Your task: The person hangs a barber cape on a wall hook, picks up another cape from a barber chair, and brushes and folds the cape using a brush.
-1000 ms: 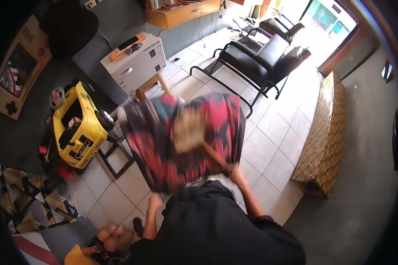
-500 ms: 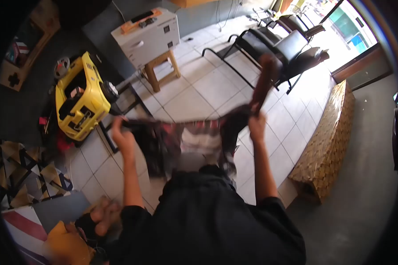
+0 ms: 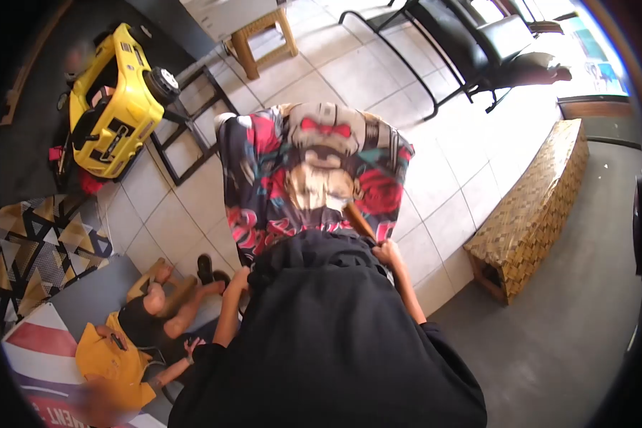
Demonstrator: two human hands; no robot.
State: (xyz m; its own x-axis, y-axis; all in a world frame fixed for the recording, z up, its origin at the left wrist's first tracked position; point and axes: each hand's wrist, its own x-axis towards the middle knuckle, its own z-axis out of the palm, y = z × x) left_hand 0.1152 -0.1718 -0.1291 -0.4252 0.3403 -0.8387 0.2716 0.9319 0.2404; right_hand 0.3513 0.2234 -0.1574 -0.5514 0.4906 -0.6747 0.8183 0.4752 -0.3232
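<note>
The person in the black shirt had a bright printed cloth spread out in front of their waist. It had big faces and red flowers on it, and its near edge met the shirt. What lay under the cloth could not be told.

The right hand was closed around the end of a brown wooden handle. The handle slanted over the low right part of the cloth, and its far end was hard to make out. The left hand was curled by the cloth's low left corner, but I cannot tell if it had hold of the cloth.

To the left stood a yellow toy car, with a black metal frame just beside it. Another person in a yellow top sat low on the left. A long woven bench stood to the right, and a black chair was farther off on the white tiles.
</note>
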